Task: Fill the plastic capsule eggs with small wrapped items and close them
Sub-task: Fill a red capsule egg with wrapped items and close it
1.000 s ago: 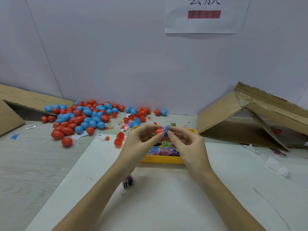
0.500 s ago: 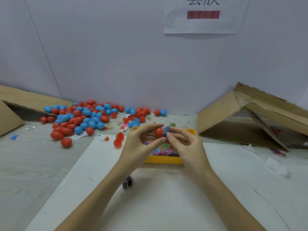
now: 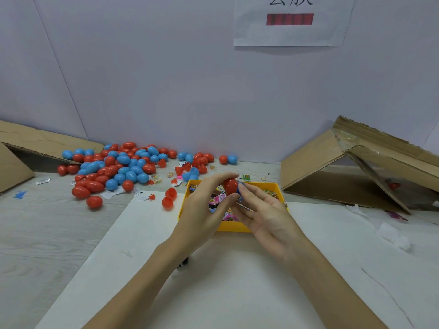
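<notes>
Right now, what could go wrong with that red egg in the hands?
The left hand holds the red egg only by its fingertips above the tray, so it may slip and drop. A wrapper sticks out under the right hand fingers; it might get pinched, so the egg won't close.

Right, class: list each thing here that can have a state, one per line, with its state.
red egg half: held by left hand, open
wrapped item: pressed in by right hand
yellow tray: holds wrapped items
open red egg: lying on table
egg pile: mostly closed
</notes>
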Available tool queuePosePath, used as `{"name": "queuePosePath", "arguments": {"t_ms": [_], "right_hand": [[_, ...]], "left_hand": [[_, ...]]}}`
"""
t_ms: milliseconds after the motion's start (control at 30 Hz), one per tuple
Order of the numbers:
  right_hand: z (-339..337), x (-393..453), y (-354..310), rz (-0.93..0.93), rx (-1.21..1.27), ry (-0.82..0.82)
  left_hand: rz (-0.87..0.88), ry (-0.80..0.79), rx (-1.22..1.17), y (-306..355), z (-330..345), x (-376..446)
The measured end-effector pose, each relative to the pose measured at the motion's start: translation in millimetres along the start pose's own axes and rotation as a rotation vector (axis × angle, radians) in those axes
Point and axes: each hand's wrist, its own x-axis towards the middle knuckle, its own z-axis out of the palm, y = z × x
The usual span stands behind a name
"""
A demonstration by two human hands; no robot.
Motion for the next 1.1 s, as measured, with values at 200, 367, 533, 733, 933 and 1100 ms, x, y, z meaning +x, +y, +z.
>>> {"name": "queuePosePath", "arguments": {"t_ms": [200, 367, 533, 733, 933, 1100], "right_hand": [[3, -1, -1, 0.065, 0.111, 0.001], [10, -4, -1, 0.177, 0.162, -0.017], [11, -6, -1, 0.250, 0.201, -0.011], [9, -6, -2, 0.266, 0.232, -0.005], [9, -4, 0, 0.276, 0.243, 0.018], [8, -4, 0, 0.232, 0.231, 0.013]], "left_hand": [[0.045, 0.006, 0.023, 0, 1, -1], [0.141, 0.057, 0.132, -5, 0, -1], [0.116, 0.080, 0.088, -7, -1, 0], [-0.034, 0.031, -0.126, -1, 5, -2], [0.001, 0.046, -0.094, -6, 3, -1], [-0.016, 0.038, -0.120, -4, 3, -1]]}}
